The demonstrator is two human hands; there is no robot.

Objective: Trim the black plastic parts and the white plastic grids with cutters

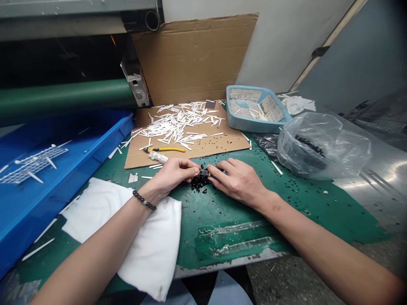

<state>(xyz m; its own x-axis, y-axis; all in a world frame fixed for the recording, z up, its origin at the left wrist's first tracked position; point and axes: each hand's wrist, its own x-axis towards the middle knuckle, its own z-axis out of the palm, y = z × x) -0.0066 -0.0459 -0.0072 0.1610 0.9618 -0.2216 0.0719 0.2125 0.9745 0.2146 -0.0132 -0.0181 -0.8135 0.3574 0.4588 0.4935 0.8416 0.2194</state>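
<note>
Above a small pile of tiny black pieces, my two hands meet on the green table. A small black part sits between their fingertips; its exact kind is too small to tell. My left hand, with a beaded bracelet at its wrist, is closed in a pinch at the part's left side. From the right, the thumb and fingers of my right hand are closed on the same part. A white cloth lies under my left forearm. Yellow-handled pliers rest just beyond my left hand.
Many white sticks cover a cardboard sheet. Behind stands a light-blue basket, with a clear plastic bag holding black pieces at right. A blue tray with a white lattice fills the left side.
</note>
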